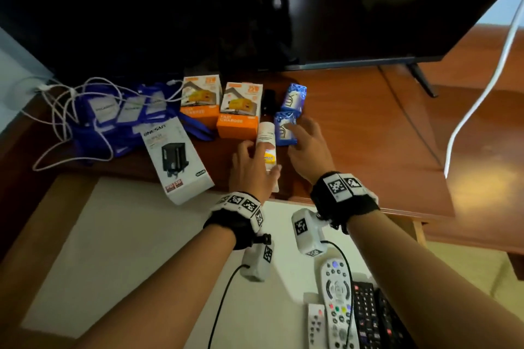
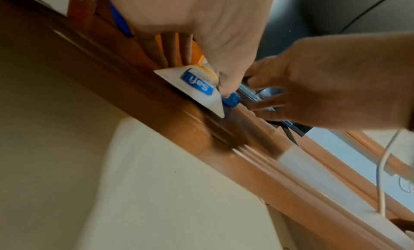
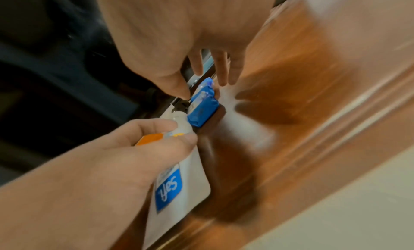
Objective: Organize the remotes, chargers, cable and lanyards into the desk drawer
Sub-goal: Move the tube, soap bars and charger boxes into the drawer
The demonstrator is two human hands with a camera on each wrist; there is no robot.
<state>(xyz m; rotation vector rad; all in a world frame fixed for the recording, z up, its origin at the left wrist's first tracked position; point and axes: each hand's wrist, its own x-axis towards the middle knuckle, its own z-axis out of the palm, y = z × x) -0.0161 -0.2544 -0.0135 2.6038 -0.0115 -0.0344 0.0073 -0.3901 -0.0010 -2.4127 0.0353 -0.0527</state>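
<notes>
My left hand (image 1: 246, 163) grips a white tube (image 1: 266, 134) lying on the wooden desk top (image 1: 354, 133); the right wrist view shows the left hand (image 3: 116, 154) pinching that tube (image 3: 179, 183) between thumb and fingers. My right hand (image 1: 306, 147) reaches with straight fingers over the nearer blue soap packet (image 1: 283, 129), thumb beside that packet (image 3: 202, 112). Two orange charger boxes (image 1: 201, 99) (image 1: 239, 110), a white charger box (image 1: 177, 161), blue lanyards (image 1: 113, 122) and a tangled white cable (image 1: 56, 110) lie to the left. Three remotes (image 1: 337, 300) rest in the open drawer (image 1: 127, 235).
A second blue soap packet (image 1: 295, 96) and a small black object (image 1: 269, 99) sit behind the tube. A dark TV (image 1: 255, 8) with a stand foot (image 1: 422, 79) looms over the desk's back. Another white cable (image 1: 482, 93) hangs at the right.
</notes>
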